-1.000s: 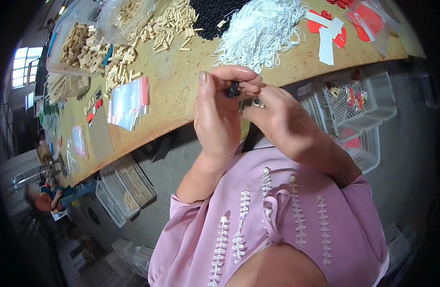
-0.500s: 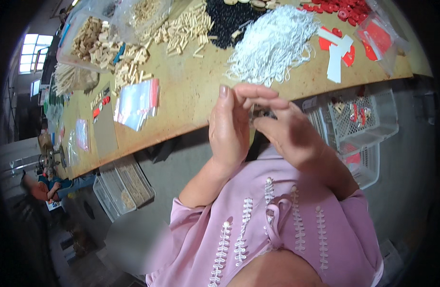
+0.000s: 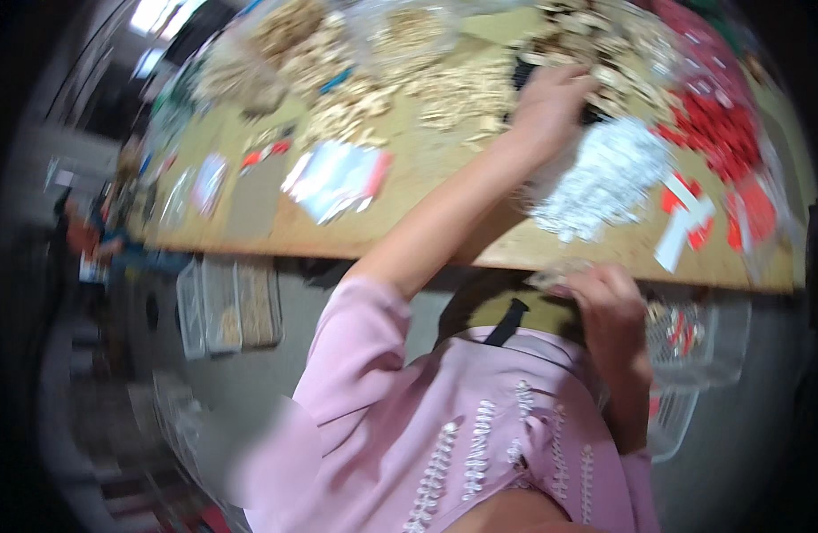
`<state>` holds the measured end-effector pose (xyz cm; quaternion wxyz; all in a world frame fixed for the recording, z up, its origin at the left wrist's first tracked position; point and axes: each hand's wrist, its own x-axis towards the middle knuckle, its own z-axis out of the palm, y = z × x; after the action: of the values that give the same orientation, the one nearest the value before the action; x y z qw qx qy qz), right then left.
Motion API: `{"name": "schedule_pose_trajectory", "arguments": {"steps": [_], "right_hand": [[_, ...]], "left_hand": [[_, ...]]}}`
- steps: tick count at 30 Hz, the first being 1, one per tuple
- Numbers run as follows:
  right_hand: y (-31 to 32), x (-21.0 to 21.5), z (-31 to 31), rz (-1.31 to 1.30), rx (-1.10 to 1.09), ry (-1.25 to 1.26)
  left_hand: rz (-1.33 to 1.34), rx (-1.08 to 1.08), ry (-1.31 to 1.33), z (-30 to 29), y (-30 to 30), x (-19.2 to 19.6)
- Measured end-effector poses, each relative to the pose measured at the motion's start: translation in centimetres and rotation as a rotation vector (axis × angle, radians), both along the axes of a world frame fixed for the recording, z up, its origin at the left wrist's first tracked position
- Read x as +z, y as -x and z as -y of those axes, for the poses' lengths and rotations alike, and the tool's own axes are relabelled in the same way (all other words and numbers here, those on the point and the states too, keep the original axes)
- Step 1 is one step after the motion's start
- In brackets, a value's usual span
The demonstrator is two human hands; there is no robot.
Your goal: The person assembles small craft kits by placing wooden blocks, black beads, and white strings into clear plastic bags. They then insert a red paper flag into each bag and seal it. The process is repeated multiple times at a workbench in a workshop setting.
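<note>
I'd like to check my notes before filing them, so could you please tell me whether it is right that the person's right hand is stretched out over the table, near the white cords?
Not quite: it is the left hand that is stretched out over the table, near the white cords, as the head view shows.

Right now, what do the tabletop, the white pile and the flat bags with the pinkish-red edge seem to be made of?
Tabletop: probably wood or wood-based board, fairly dull, judging by its yellow-brown, uneven colour.
White pile: likely textile cord, matte; thin, tangled strands show at its edge, though blur leaves the fibre open.
Flat bags: seemingly clear plastic film, glossy; they catch bright highlights.
</note>
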<state>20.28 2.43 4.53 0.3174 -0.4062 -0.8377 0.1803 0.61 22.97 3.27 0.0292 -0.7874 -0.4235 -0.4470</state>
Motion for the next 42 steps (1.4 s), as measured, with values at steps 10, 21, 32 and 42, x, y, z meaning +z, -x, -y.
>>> {"name": "schedule_pose_trajectory", "arguments": {"steps": [10,21,32,42], "right_hand": [[-0.9,0.2,0.3,-0.15,0.088,0.018],[-1.4,-0.4,-0.8,-0.202,0.003,-0.03],[-3.8,1.5,-0.5,-0.277,-0.076,0.135],[-6.3,1.5,-0.4,-0.326,-0.094,0.22]], "left_hand": [[-0.571,0.202,0.026,-8.5,1.9,-3.1],[0.414,-0.353,0.507,5.5,-1.2,3.8],[-0.1,-0.61,0.507,12.7,-2.6,6.1],[-0.15,-0.331,0.493,-6.3,-6.5,3.0]]}}
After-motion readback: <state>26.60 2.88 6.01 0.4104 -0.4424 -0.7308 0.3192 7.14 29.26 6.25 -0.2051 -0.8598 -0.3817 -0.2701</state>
